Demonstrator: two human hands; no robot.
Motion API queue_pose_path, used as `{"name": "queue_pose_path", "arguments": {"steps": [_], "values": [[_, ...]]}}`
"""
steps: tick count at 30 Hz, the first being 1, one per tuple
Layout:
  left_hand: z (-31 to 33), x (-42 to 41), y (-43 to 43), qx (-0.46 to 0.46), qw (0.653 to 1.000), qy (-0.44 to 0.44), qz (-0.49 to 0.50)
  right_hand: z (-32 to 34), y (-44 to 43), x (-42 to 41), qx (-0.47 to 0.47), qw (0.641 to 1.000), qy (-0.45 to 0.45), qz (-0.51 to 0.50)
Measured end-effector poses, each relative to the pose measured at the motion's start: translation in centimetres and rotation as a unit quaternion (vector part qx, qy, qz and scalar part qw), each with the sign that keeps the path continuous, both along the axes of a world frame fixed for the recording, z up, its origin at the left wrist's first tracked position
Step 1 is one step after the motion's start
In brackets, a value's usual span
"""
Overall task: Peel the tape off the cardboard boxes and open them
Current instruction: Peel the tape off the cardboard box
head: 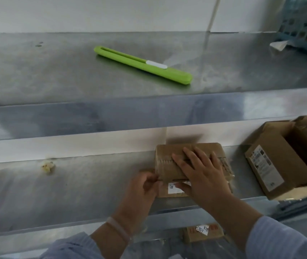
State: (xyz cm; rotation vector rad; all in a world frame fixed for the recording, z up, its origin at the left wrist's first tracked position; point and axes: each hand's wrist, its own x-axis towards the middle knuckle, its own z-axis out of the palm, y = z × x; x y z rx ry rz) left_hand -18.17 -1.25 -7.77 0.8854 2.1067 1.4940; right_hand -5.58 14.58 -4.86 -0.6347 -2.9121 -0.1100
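A steel shelf [74,193] carries a taped cardboard box [169,161], an opened box [272,165] at three o'clock, and a yellowish scrap [47,166] at nine.

I see a brushed steel shelf [55,75] above a steel counter [36,193], backed by a plain white wall [111,12], with soft, even light.

Probably a packing room: steel shelves [111,116], parcels [272,161].

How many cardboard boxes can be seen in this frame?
3. One small taped box under both hands on the lower metal shelf; one opened box at the right edge; one partly hidden box below, between the forearms. More may lie out of view.
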Motion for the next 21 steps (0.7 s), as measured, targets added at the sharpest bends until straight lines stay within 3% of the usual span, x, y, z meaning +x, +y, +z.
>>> {"name": "queue_pose_path", "arguments": {"steps": [3, 7, 10, 12, 14, 18, 19, 21], "values": [[0.4, -0.3, 0.1, -0.026, 0.999, 0.038, 0.008, -0.1, 0.1, -0.4, 0.0, 1.0, -0.002, -0.006], [1.6, -0.9, -0.2, -0.096, 0.98, 0.175, 0.012, -0.3, 0.0, -0.5, 0.003, 1.0, 0.006, -0.009], [2.3, -0.9, -0.2, -0.143, 0.969, 0.201, -0.019, -0.5, -0.1, -0.6, 0.007, 1.0, 0.013, -0.01], [2.4, -1.0, 0.1, -0.172, 0.973, 0.147, -0.042, -0.5, -0.1, -0.6, 0.009, 1.0, 0.016, -0.011], [2.5, -1.1, 0.2, -0.167, 0.984, 0.007, -0.06, -0.5, -0.1, -0.7, 0.012, 1.0, 0.013, -0.012], [4.1, -1.5, -0.5, -0.062, 0.967, -0.242, -0.048, -0.4, -0.2, -0.7, 0.011, 1.0, 0.012, -0.013], [4.6, -1.7, -0.5, -0.035, 0.963, -0.264, -0.033, -0.4, -0.2, -0.7, 0.011, 1.0, 0.013, -0.012], [5.0, -2.4, -0.3, -0.015, 0.973, -0.228, -0.002, -0.4, -0.4, -0.6, 0.009, 1.0, 0.018, -0.008]]}}
